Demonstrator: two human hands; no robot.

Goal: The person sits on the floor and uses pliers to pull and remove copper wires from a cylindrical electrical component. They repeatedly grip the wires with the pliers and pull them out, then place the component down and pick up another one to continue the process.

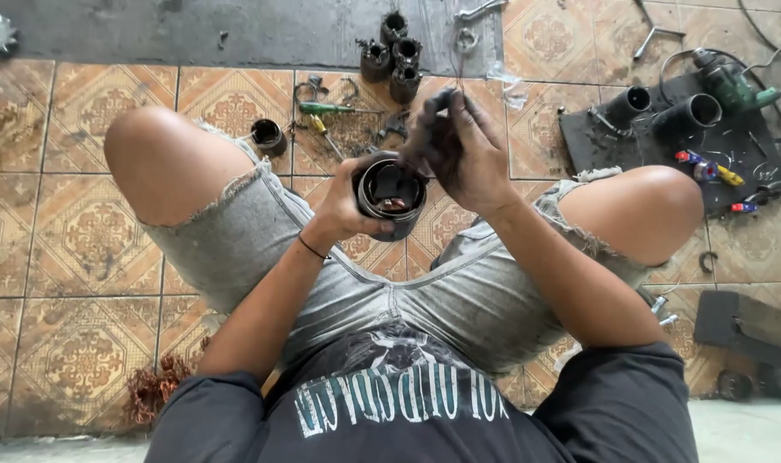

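I sit on a tiled floor with my knees apart. My left hand (346,204) grips a dark metal cylinder (391,194), a hollow motor housing with its open end facing up. My right hand (461,147), dirty with grease, hovers over the cylinder's rim with its fingertips pinched together on a thin wire that runs up from the opening. Inside the cylinder I see dark parts and a bit of copper colour.
Several similar dark cylinders (392,53) stand ahead. A green-handled screwdriver (332,109) and pliers lie near a small black ring (268,135). A dark mat (733,154) at right carries two tubes, a green power tool (733,84) and small tools. Copper wire scrap (155,387) lies at lower left.
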